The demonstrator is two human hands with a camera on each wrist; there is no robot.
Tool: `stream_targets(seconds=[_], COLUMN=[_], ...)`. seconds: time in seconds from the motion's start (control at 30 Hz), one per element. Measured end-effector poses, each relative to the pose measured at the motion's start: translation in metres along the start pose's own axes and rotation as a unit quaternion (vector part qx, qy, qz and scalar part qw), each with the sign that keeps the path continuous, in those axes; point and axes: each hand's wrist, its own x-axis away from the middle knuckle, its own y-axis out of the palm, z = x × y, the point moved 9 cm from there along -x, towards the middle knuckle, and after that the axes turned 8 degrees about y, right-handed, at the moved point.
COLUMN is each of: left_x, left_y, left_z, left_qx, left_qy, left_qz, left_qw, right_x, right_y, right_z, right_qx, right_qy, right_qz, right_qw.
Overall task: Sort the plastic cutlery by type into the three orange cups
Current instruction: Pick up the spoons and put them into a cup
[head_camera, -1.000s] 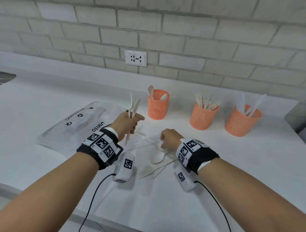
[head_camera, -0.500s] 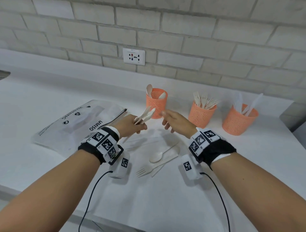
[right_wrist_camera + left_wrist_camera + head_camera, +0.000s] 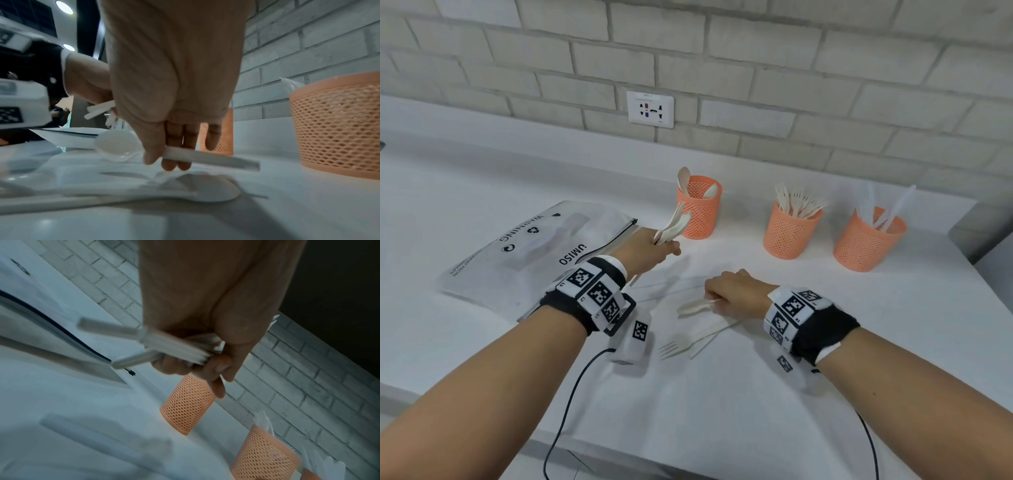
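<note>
Three orange mesh cups stand at the back: the spoon cup [image 3: 700,214], the fork cup [image 3: 791,233] and the knife cup [image 3: 868,243]. My left hand [image 3: 667,248] grips a bundle of white spoons [image 3: 674,222] just left of the spoon cup; their handles [image 3: 164,345] stick out below the fist. My right hand [image 3: 714,301] is low over the table and pinches a spoon [image 3: 697,306] by its handle [image 3: 205,156], lifted slightly off the surface. A fork [image 3: 678,347] lies nearer me, and another spoon [image 3: 216,190] lies under my right hand.
A white zip bag [image 3: 534,250] with printed text lies at the left. The brick wall with a socket [image 3: 650,109] runs behind the cups. Cables hang from both wrist units over the table's front edge [image 3: 482,421].
My right hand came back down from beside the left hand's bundle to the table and took hold of a spoon. The left hand's bundle tilted toward the spoon cup.
</note>
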Motion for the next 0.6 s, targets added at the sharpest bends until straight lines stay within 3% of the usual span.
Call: stream_targets(seconds=[0.13, 0.37, 0.47, 0.53, 0.6], left_x=[0.002, 0.005, 0.005, 0.005, 0.008], left_y=[-0.001, -0.002, -0.004, -0.009, -0.014], left_z=[-0.001, 0.002, -0.003, -0.007, -0.008], left_qx=[0.0, 0.025, 0.067, 0.118, 0.179], left_qy=[0.003, 0.012, 0.002, -0.009, -0.019], left_qz=[-0.001, 0.012, 0.02, 0.055, 0.103], left_qw=[1.0, 1.0, 0.998, 0.991, 0.978], right_x=[0.014, 0.018, 0.019, 0.02, 0.021], right_y=[0.009, 0.017, 0.003, -0.016, -0.035], right_z=[-0.025, -0.027, -0.018, -0.005, 0.006], right_qx=[-0.059, -0.046, -0.056, -0.149, -0.286], right_qy=[-0.056, -0.035, -0.029, 0.003, 0.035], right_qz=[-0.056, -0.082, -0.041, 0.004, 0.057], right_qw=[0.995, 0.995, 0.997, 0.989, 0.956])
